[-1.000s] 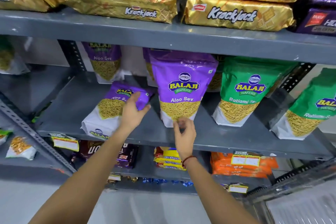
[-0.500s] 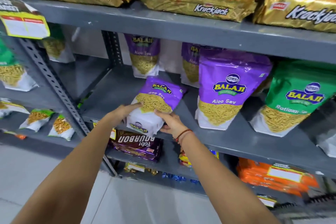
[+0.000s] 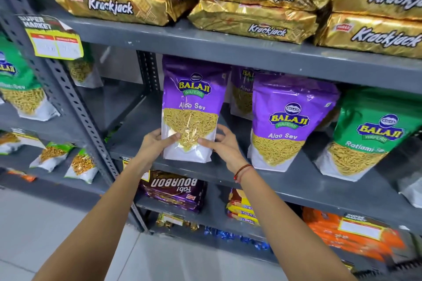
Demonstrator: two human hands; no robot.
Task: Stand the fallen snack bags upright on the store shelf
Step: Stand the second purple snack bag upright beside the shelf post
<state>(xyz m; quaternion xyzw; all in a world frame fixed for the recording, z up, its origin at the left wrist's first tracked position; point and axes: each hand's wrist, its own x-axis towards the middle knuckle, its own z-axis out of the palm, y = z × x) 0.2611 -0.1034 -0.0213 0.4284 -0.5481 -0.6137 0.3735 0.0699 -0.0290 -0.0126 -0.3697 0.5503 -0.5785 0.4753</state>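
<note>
Bare forearms are reaching up and forward, a red thread circling the right wrist; the left hand (image 3: pixel 155 143) and right hand (image 3: pixel 225 143) are clasping the lower edges of a purple Aloo Sev bag (image 3: pixel 190 109) — upright on the grey shelf (image 3: pixel 285 180); beyond, another purple bag (image 3: pixel 290 125) is standing just beside it.

You stood in a shop, facing a grey steel shelf rack (image 3: pixel 228 50) with slotted uprights and stock on every level. Gold Krackjack packs (image 3: pixel 253 23) were stacked on top, Balaji bags (image 3: pixel 287 125) stood in a row beneath, and Bourbon packs (image 3: pixel 175 191) lay lower down. A yellow tag (image 3: pixel 56 42) reading "Super Market" hung from the shelf edge, with more like it lower down.
</note>
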